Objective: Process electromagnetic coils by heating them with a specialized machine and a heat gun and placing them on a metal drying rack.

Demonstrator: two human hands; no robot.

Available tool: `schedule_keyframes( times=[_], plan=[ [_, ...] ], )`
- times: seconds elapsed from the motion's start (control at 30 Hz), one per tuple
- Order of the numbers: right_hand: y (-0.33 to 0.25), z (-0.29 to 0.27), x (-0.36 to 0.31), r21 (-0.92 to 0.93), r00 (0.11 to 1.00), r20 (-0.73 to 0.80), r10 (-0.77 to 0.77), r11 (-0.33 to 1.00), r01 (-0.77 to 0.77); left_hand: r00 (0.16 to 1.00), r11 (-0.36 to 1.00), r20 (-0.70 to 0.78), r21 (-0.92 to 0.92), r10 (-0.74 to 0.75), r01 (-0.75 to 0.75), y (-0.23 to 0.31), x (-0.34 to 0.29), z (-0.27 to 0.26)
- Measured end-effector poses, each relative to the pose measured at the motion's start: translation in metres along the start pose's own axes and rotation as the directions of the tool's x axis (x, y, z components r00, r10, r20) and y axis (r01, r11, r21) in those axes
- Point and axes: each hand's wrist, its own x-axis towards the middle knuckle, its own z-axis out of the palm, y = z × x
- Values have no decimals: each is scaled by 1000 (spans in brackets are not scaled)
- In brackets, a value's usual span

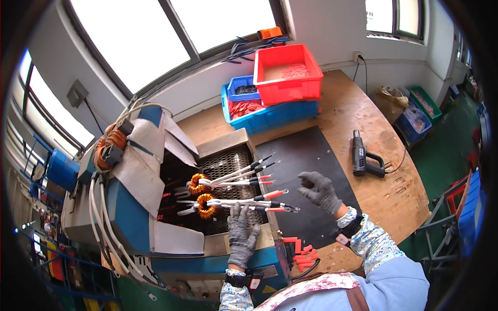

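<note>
My left hand [241,238], in a grey glove, reaches over the front rim of a blue machine [272,256]. Its fingers are stretched out, their tips at the white leads of the nearer copper-wound ring coil [206,206]. A second ring coil [197,183] lies just beyond it on the machine's metal mesh [228,165]. Leads from both coils run right, with black or red sleeves and metal lugs [284,192] at their ends. My right hand [320,193], also gloved, is apart from the leads above a black mat [303,155]. Its fingers are loosely bent and apart, holding nothing.
Loose red sleeves [305,255] lie by the machine's right corner. A black heat gun [360,155] rests on the wooden table [386,205], its cord trailing right. Red [288,88] and blue bins [275,118] stand at the back. Another coil [110,147] sits atop the machine.
</note>
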Motion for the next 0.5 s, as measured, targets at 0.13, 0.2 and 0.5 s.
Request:
schedule_keyframes(
  times=[0.13, 0.2, 0.5],
  plan=[
    [81, -62, -34, -287, 960, -149, 238, 919, -272, 1000, 999, 2, -35, 17, -17, 4, 2, -1],
    [145, -95, -59, -534, 871, -382, 310, 695, -482, 999, 999, 7, -15, 32, -32, 6, 1, -2],
    [254, -169, -65, -855, 819, -285, 497, 253, -452, 997, 970, 15, 233, -81, 76, 3, -4, 4]
  ],
)
